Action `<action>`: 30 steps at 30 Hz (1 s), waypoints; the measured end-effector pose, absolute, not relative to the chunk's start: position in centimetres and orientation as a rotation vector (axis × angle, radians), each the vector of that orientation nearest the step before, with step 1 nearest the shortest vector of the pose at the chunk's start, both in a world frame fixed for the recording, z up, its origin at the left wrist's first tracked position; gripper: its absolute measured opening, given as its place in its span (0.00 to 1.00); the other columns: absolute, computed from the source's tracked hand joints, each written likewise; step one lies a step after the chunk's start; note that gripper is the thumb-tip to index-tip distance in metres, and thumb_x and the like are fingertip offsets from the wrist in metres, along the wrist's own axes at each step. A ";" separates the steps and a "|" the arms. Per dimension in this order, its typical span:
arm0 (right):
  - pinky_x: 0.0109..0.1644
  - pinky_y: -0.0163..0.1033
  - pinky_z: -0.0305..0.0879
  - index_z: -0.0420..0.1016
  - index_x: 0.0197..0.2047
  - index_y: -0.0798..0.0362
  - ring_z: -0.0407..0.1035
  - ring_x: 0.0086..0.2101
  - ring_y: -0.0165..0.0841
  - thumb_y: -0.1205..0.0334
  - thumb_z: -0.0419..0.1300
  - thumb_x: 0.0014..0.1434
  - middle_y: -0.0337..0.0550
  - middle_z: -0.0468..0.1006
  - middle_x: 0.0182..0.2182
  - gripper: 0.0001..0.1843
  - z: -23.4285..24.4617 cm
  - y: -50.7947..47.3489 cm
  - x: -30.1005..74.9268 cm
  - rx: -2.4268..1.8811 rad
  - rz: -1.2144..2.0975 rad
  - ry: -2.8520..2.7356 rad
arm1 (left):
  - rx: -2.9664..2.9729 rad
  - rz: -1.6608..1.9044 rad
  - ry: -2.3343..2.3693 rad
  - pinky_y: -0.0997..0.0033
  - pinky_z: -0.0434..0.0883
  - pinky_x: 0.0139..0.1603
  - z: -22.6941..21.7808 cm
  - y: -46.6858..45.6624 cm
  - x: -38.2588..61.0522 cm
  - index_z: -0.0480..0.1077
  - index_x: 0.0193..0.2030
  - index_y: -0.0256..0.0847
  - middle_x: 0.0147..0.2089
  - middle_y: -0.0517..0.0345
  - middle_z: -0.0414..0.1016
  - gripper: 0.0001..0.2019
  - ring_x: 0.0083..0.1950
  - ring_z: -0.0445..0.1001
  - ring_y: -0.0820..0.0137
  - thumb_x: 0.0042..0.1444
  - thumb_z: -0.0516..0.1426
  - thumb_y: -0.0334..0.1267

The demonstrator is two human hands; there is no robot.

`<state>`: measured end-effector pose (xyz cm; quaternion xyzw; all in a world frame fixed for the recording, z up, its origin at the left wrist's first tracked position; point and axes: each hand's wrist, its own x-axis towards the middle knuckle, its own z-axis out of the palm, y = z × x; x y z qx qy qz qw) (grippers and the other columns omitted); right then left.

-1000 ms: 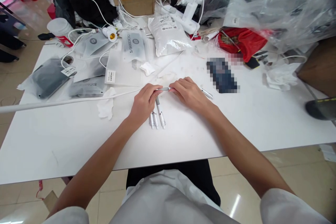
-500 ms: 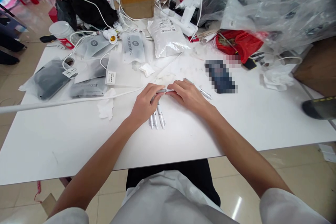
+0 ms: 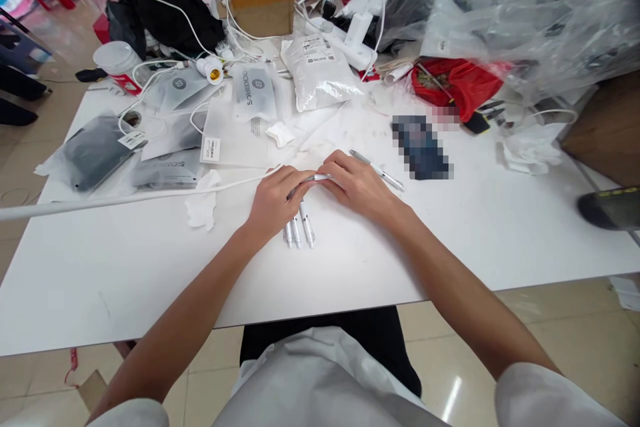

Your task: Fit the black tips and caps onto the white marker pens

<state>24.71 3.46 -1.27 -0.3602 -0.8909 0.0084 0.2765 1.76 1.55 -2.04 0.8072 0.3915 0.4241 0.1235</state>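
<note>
Between my two hands lies a grey and white pen (image 3: 320, 177), held level above the white table (image 3: 350, 280). My left hand (image 3: 279, 197) is closed on its grey end, thumb and fingers pinching it. My right hand (image 3: 354, 180) closes its fingertips on the white end; part of the pen is hidden under those fingers. Below my left hand, several similar pens (image 3: 297, 230) lie side by side, their upper ends covered by the hand. Just beyond my right hand another pen (image 3: 377, 170) rests slantwise on the table.
A pixelated dark object (image 3: 420, 147) lies to the right. Packaged pouches (image 3: 167, 170) and a white cable (image 3: 150, 195) occupy the left. Farther back are a stuffed white bag (image 3: 323, 73), a cardboard box (image 3: 263, 10), a red bag (image 3: 460, 83) and heaped clear plastic (image 3: 510, 7).
My left hand's fingers have shifted along the pen, and more of its white part shows between my hands. My right hand has barely moved. The other pens stay in place.
</note>
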 end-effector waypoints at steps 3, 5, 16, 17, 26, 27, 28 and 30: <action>0.42 0.43 0.69 0.74 0.55 0.52 0.70 0.38 0.38 0.55 0.52 0.80 0.53 0.77 0.47 0.13 -0.9 3.4 24.6 -0.919 0.054 -2.411 | 2.335 1.212 1.191 0.63 0.71 0.48 -1.9 1.5 1.7 0.80 0.50 0.42 0.37 0.55 0.80 0.12 0.38 0.74 0.67 0.77 0.55 0.43; 0.42 0.44 0.69 0.74 0.54 0.52 0.70 0.37 0.38 0.57 0.51 0.80 0.53 0.76 0.47 0.12 -0.9 3.4 24.5 -0.916 0.047 -2.415 | 2.320 1.188 1.216 0.62 0.71 0.49 -1.8 1.5 1.7 0.79 0.47 0.41 0.36 0.56 0.81 0.14 0.37 0.74 0.67 0.78 0.54 0.42; 0.64 0.65 0.65 0.68 0.68 0.52 0.65 0.61 0.57 0.36 0.56 0.73 0.63 0.70 0.61 0.33 -0.6 3.6 25.1 -1.252 -0.008 -2.226 | 2.291 1.164 1.225 0.60 0.70 0.52 -1.6 1.3 1.7 0.77 0.52 0.42 0.38 0.55 0.81 0.12 0.40 0.75 0.65 0.78 0.52 0.39; 0.66 0.69 0.62 0.65 0.70 0.53 0.62 0.64 0.60 0.34 0.53 0.74 0.66 0.67 0.65 0.36 -0.5 3.7 25.3 -1.404 -0.042 -2.124 | 2.247 1.175 1.272 0.60 0.70 0.52 -1.5 1.3 1.6 0.77 0.52 0.43 0.38 0.56 0.81 0.12 0.40 0.75 0.65 0.78 0.52 0.40; 0.64 0.76 0.60 0.67 0.70 0.56 0.59 0.66 0.65 0.30 0.44 0.75 0.72 0.64 0.67 0.41 -1.3 5.0 27.6 -1.978 -0.053 -1.889 | 2.085 1.263 1.342 0.62 0.71 0.52 -1.4 1.1 1.5 0.74 0.55 0.47 0.40 0.59 0.82 0.10 0.43 0.79 0.66 0.79 0.52 0.43; 0.65 0.73 0.60 0.68 0.70 0.55 0.61 0.65 0.62 0.32 0.43 0.75 0.69 0.65 0.67 0.39 -1.3 5.1 27.6 -1.897 -0.061 -1.937 | 2.085 1.258 1.341 0.61 0.71 0.52 -1.3 1.1 1.5 0.73 0.55 0.47 0.39 0.60 0.82 0.10 0.43 0.79 0.66 0.79 0.52 0.43; 0.66 0.70 0.61 0.68 0.69 0.53 0.62 0.64 0.60 0.33 0.43 0.76 0.67 0.67 0.66 0.37 -1.2 5.1 27.5 -1.814 -0.069 -1.978 | 2.080 1.252 1.341 0.61 0.71 0.52 -1.3 1.1 1.5 0.73 0.55 0.47 0.39 0.60 0.82 0.09 0.44 0.79 0.66 0.79 0.52 0.43; 0.66 0.66 0.61 0.69 0.68 0.50 0.64 0.62 0.56 0.35 0.41 0.77 0.62 0.70 0.64 0.34 -1.0 5.1 27.1 -1.698 -0.076 -2.024 | 2.050 1.233 1.338 0.62 0.71 0.51 -1.1 1.0 1.6 0.72 0.55 0.48 0.39 0.61 0.82 0.09 0.43 0.79 0.66 0.79 0.52 0.43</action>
